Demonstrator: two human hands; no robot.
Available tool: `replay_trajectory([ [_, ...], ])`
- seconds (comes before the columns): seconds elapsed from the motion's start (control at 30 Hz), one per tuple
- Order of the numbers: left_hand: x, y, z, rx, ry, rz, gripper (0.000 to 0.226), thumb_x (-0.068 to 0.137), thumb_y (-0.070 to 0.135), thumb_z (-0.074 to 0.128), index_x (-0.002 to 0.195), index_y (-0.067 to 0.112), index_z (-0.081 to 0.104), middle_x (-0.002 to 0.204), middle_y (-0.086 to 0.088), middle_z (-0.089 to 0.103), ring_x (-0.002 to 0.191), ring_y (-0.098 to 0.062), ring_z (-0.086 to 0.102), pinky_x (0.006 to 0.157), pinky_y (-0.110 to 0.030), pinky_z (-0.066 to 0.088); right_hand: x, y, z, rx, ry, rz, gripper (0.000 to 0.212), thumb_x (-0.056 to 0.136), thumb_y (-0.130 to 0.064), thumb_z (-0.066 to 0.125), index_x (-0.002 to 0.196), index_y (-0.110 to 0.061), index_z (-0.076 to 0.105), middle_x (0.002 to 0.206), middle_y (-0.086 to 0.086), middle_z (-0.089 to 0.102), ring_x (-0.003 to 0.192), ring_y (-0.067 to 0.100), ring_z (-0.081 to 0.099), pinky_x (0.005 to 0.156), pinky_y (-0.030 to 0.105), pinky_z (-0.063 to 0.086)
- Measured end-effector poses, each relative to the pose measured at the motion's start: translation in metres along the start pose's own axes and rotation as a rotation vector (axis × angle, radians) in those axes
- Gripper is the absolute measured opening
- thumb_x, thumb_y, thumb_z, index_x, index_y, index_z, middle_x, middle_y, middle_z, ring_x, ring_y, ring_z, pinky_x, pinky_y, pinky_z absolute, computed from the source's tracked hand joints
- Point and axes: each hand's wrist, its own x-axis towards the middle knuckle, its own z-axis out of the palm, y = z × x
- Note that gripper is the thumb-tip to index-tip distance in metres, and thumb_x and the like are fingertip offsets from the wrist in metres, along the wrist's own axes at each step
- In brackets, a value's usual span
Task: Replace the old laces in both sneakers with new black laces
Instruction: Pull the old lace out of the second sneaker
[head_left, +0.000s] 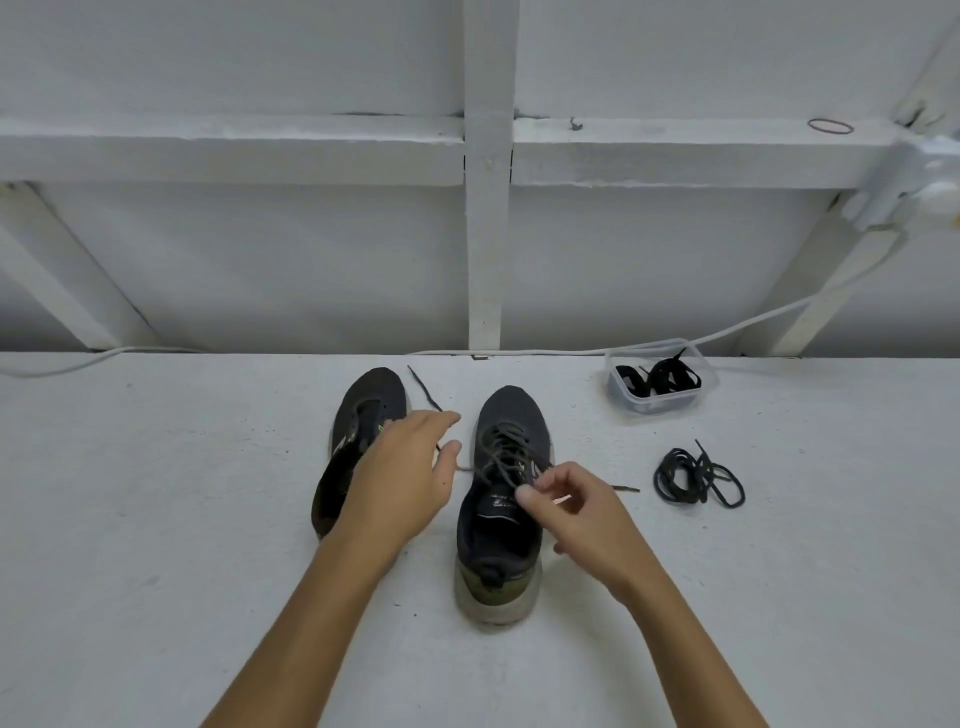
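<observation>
Two dark knit sneakers stood side by side on the pale grey speckled tabletop (156, 519) in the head view, toes pointing away from the person, so each shoe's long axis ran straight out from the body. The left dark sneaker (363, 415) showed bare eyelets and no lace that I could make out; the right dark sneaker (506, 499) was laced with a worn dark cord (506, 441) crossing its tongue.

The right hand (576, 525) sat just beside that shoe's upper eyelets, thumb and forefinger pinching the worn lace near its top crossing, the other fingers curled. It was plainly the nearer hand to the work. The left hand (405, 467) hovered over the gap between the shoes, fingers straight and loosely spread, gripping nothing, a loose lace end (423, 387) trailing beyond it.

Well off to the right lay a coiled black lace bundle (698, 478), and further back a small clear plastic tub (662, 382) held more black laces. Judging by this, the coming pull would run up and back toward the person, along the shoe's length.
</observation>
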Motion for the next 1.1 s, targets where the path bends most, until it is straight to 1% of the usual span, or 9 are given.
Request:
replay_trajectory([
  [0.13,-0.018,0.006,0.006,-0.109,0.119,-0.084,0.012,0.099,0.016,0.054,0.099,0.014,0.065,0.095,0.002,0.063,0.083,-0.015,0.061,0.077,-0.034,0.053,-0.004,0.009,0.008,-0.21,0.081,-0.144,0.019,0.083,-0.042,0.079,0.098,-0.041,0.066,0.099,-0.02,0.068,0.087,-0.002,0.065,0.073,0.009,0.048],
  [0.23,-0.028,0.006,0.013,-0.184,-0.082,-0.231,0.013,0.095,0.02,0.06,0.087,0.019,0.069,0.076,0.008,0.067,0.069,-0.006,0.062,0.067,-0.017,0.05,-0.002,0.015,0.009,-0.172,0.179,-0.237,0.015,0.092,-0.031,0.073,0.106,-0.035,0.074,0.104,-0.018,0.071,0.094,-0.006,0.065,0.078,0.007,0.046],
  [0.3,-0.027,0.011,0.019,-0.35,-0.127,-0.274,0.01,0.093,0.027,0.066,0.094,0.025,0.076,0.081,0.014,0.071,0.073,0.002,0.064,0.066,-0.006,0.045,0.001,0.016,0.008,-0.119,0.207,-0.276,0.016,0.094,-0.025,0.071,0.109,-0.029,0.077,0.105,-0.017,0.073,0.101,-0.005,0.064,0.08,0.006,0.046],
  [0.37,-0.022,0.014,0.027,-0.583,-0.138,-0.337,0.014,0.093,0.031,0.067,0.104,0.03,0.076,0.091,0.017,0.073,0.08,0.006,0.065,0.075,-0.006,0.048,0.002,0.013,0.009,-0.052,0.169,-0.258,0.017,0.096,-0.022,0.069,0.108,-0.03,0.077,0.106,-0.019,0.074,0.106,-0.006,0.063,0.081,0.003,0.044],
  [0.47,-0.011,0.015,0.033,-0.892,-0.256,-0.467,0.02,0.097,0.036,0.061,0.103,0.028,0.078,0.098,0.011,0.077,0.095,-0.003,0.07,0.09,-0.028,0.057,0.005,0.013,0.015,-0.011,0.126,-0.178,0.023,0.098,-0.031,0.065,0.119,-0.031,0.074,0.116,-0.021,0.071,0.113,-0.01,0.06,0.085,0.002,0.044],
  [0.63,0.0,0.01,0.03,-0.831,-0.322,-0.499,0.011,0.093,0.027,0.068,0.096,0.025,0.079,0.095,0.013,0.077,0.097,-0.007,0.07,0.085,-0.026,0.057,0.006,0.016,0.024,0.128,0.056,-0.123,0.031,0.106,-0.033,0.051,0.133,-0.037,0.066,0.128,-0.023,0.067,0.122,-0.007,0.057,0.103,0.017,0.045],
  [0.87,0.012,0.012,0.033,-0.763,-0.225,-0.497,0.022,0.105,0.03,0.045,0.102,0.015,0.062,0.097,-0.001,0.072,0.088,-0.012,0.071,0.085,-0.035,0.06,0.001,0.013,0.029,0.184,0.052,-0.106,0.029,0.107,-0.031,0.048,0.122,-0.053,0.061,0.119,-0.037,0.065,0.117,-0.016,0.056,0.098,0.011,0.044],
  [1.0,0.001,0.003,0.035,-0.9,-0.367,-0.442,0.023,0.098,0.038,0.061,0.101,0.017,0.073,0.102,-0.003,0.075,0.098,-0.015,0.072,0.089,-0.029,0.057,0.001,0.013,0.028,0.179,0.061,-0.105,0.029,0.108,-0.033,0.046,0.12,-0.055,0.061,0.115,-0.036,0.067,0.114,-0.015,0.057,0.093,0.007,0.044],
  [1.1,-0.002,0.001,0.032,-0.956,-0.303,-0.406,0.021,0.099,0.028,0.061,0.099,0.01,0.073,0.101,-0.005,0.075,0.097,-0.017,0.072,0.079,-0.022,0.058,0.001,0.013,0.029,0.186,0.063,-0.105,0.03,0.108,-0.033,0.044,0.126,-0.049,0.063,0.118,-0.032,0.068,0.115,-0.013,0.058,0.095,0.012,0.046],
])
